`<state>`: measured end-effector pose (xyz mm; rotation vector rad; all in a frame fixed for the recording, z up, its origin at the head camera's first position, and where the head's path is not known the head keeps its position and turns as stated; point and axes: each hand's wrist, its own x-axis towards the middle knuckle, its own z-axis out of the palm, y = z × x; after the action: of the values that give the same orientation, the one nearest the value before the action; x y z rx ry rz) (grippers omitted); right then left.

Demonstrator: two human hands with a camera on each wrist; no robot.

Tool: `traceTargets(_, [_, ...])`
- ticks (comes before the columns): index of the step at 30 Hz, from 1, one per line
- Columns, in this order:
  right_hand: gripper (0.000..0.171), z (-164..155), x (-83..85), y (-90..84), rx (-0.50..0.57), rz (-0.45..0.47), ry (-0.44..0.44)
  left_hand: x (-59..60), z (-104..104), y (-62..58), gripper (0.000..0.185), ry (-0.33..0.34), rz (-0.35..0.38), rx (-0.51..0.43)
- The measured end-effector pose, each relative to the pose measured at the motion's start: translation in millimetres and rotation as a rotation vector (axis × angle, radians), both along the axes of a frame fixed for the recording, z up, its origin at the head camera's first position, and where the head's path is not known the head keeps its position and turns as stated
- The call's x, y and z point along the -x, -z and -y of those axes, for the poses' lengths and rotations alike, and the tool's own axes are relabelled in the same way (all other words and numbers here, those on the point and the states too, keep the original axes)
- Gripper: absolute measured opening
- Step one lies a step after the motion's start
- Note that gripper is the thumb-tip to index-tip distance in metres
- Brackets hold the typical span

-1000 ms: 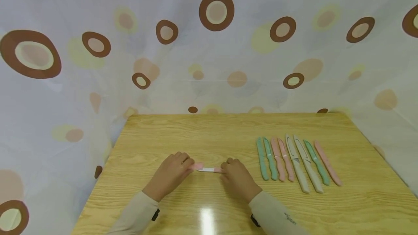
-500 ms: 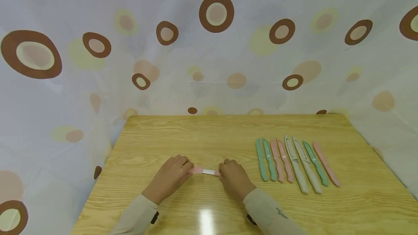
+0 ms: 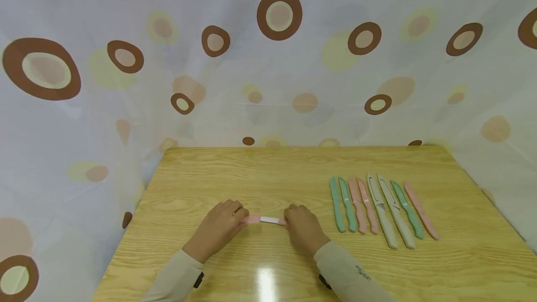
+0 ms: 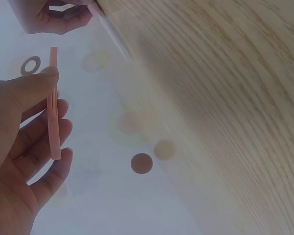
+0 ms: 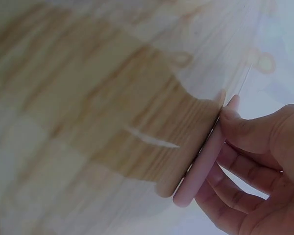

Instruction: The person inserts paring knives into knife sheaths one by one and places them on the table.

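A: Item one, left hand?
B: Forearm angled in from the lower left, knuckles up over the wooden table. Thumb and curled fingers pinch a pink sheath; the left wrist view shows it edge-on as a thin strip between thumb and fingertips.

A: Right hand?
B: Forearm enters from the lower right in a beige sleeve. Fingers closed round the pink handle of a small knife, thumb laid along it.

A: Position of the knife?
B: Level between the two hands, just above the table near its front middle. A short run of white blade is bare between sheath and right hand; the tip sits inside the sheath.

A: Other stock?
B: A row of eight sheathed knives lying side by side, well to the right of the right hand: two green, two pink, two grey-white, one green, one pink. Spotted curtain behind.
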<state>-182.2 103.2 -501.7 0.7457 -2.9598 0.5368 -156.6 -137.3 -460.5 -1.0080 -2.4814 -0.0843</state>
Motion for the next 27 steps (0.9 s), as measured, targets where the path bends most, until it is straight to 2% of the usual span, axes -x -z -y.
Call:
traceTargets(5, [0.009,-3.8,1.5,0.7,0.031,0.035,0.016,1.5,-2.5,1.8,0.025,0.008,0.001,0.0])
traceTargets(9, [0.013,-7.1,0.1,-2.1,0.08,0.032,0.03,3.2,-3.1,5.4,0.025,0.034,0.012,-0.069])
traceTargets(12, [0.009,-12.0,-3.9,-6.5,0.12,-0.005,0.035,4.4,-2.1,9.2,0.026,0.059,0.025,-0.125])
traceTargets(18, [0.012,-23.3,-15.1,-14.2,0.137,-0.107,0.057,5.3,0.4,12.1,0.022,0.067,0.044,-0.166])
traceTargets(27, [0.011,-31.5,-28.0,-17.2,0.159,-0.119,0.079,6.0,-0.9,9.1,0.024,0.1,0.019,-0.191])
